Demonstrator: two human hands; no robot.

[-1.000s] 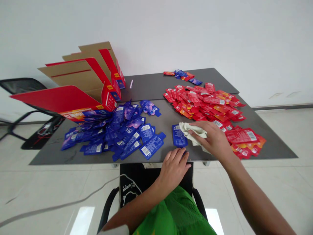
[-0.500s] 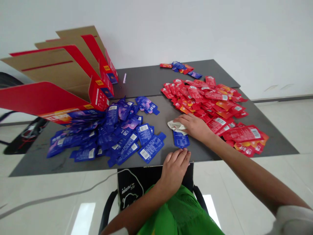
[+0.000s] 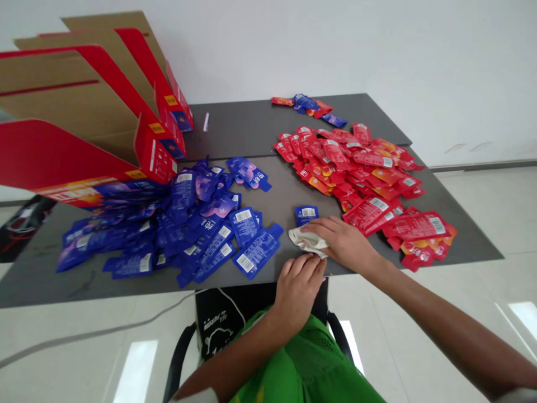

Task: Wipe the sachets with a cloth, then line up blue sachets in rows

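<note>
A blue pouch (image 3: 306,214) lies flat near the table's front edge, its barcode end showing beyond the cloth. My right hand (image 3: 342,239) is closed on a crumpled white cloth (image 3: 307,240) and presses it over the lower part of that pouch. Just below, at the edge of the table, my left hand (image 3: 300,285) lies with its fingers stretched out flat, the tips by the cloth and the pouch's near end. Whether those fingertips touch the pouch is hidden.
To the left spreads a heap of blue pouches (image 3: 182,207), with open red cardboard boxes (image 3: 153,151) behind it. A pile of red pouches (image 3: 361,162) covers the right side. Mixed sachets (image 3: 308,104) and a pen (image 3: 206,122) lie at the back of the grey table (image 3: 235,126).
My right hand has drawn the cloth towards me along the blue pouch, uncovering its far end and covering its near part. My left hand stays at the edge. The view has shifted slightly.
</note>
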